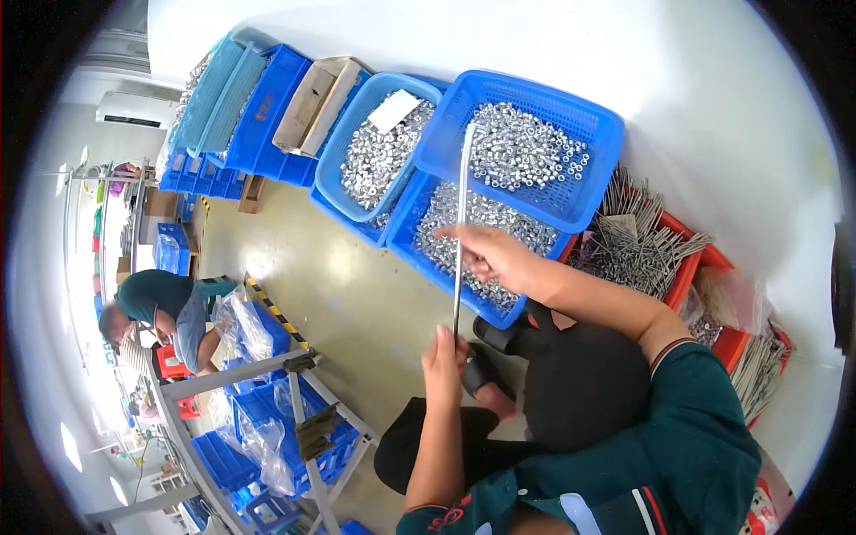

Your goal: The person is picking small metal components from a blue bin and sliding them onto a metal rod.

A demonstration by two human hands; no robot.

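Observation:
Upright in front of me stands a long thin metal rod (460, 201), its top bright and slightly bent. My left hand (442, 366) is closed around its lower end. Higher up, my right hand (495, 257) meets the rod with its index finger stretched across it; the other fingers curl loosely to the right, apart from the rod. Behind the rod's upper part, a blue perforated basket (535, 203) holds many small silver ring-like metal pieces (522, 147). It rests on a blue bin (502, 316) of similar pieces, beneath my right hand.
Further left are a light blue basket (325, 183) of metal pieces, a wooden box (308, 105) and stacked blue bins (272, 107). Red bins (678, 290) with metal rods (624, 241) lie right. A metal frame (236, 367) stands lower left; another person (160, 299) sits beyond it.

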